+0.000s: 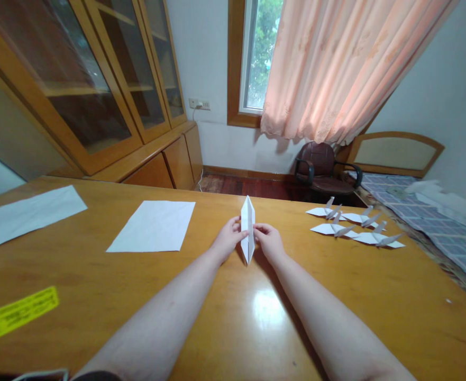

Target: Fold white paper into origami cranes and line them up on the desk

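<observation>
Amber varnished wooden desk (98, 296) | long pointed white folded paper (247, 230), upright above desk, clamped from both sides between left hand (228, 239) and right hand (269, 243) | flat white paper sheet (153, 226) left | four white paper cranes (331, 228) right | glass-fronted wooden cabinet (85, 106) beyond

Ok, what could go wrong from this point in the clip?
The narrow folded white paper is pinched only at its middle between the left hand and right hand, so its layers might slip or its points bend. The paper cranes lie fairly near the right hand and could get knocked.
</observation>
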A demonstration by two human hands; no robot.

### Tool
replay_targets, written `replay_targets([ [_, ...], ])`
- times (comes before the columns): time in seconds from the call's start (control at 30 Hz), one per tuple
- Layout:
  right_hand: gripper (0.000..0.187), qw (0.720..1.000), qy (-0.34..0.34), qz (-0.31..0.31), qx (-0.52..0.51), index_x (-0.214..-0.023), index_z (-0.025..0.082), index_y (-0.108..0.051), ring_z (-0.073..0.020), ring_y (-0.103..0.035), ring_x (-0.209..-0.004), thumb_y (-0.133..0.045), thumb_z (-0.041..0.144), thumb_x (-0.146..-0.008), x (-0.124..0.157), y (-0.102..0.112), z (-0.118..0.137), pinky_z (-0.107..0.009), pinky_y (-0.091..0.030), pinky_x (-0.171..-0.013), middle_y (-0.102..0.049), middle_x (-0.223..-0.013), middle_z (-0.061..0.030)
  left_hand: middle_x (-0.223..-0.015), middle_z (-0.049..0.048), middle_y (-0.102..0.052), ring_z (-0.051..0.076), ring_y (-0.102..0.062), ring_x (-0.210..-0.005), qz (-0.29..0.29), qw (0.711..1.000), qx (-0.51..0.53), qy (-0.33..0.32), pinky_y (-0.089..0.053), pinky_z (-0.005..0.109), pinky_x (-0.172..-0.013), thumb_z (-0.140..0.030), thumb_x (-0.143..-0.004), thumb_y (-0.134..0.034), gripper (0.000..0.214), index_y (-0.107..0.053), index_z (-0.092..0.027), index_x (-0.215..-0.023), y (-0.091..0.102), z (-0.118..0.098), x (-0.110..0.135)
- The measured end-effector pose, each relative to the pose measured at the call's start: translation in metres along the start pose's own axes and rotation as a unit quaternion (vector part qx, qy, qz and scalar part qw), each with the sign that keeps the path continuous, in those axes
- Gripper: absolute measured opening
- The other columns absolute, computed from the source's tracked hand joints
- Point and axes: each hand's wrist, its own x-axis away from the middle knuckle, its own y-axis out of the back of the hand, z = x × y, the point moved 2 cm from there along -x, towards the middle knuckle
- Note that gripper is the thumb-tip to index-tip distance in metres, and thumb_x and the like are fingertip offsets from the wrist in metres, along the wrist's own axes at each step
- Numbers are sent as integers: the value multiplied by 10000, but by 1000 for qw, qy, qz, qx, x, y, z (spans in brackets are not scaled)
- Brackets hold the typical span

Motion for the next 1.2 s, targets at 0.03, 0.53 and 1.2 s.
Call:
replay_targets([
  [0.03,276,1000,3,7,2,-741,155,-687,-117,-522,-542,-706,404,-623,0,0,1,-246,-407,-526,-637,-626,-9,-1060,119,-674,221,-652,-940,-3,1000,-6,-6,-484,394,-891,-155,-632,-751,620,-456,-146,-1178,0,1,-1],
  [0.53,280,999,3,-7,-53,-732,184,-598,-106,-520,-527,-752,341,-558,1,-5,5,-234,-401,-513,-615,-620,25,-982,76,-686,172,-667,-832,-41,997,-40,-56,-528,320,-778,-200,-666,-713,567,-517,-158,-1196,-1,-1,1],
  [1.2,172,998,-33,2,-54,-703,166,-708,-119,-485,-519,-646,288,-599,-6,6,-4,-250,-345,-523,-596,-546,2,-687,2,-655,122,-586,-624,-55,988,-145,-28,-442,226,-595,-218,-654,-614,119,-665,-156,-742,6,0,-1],
])
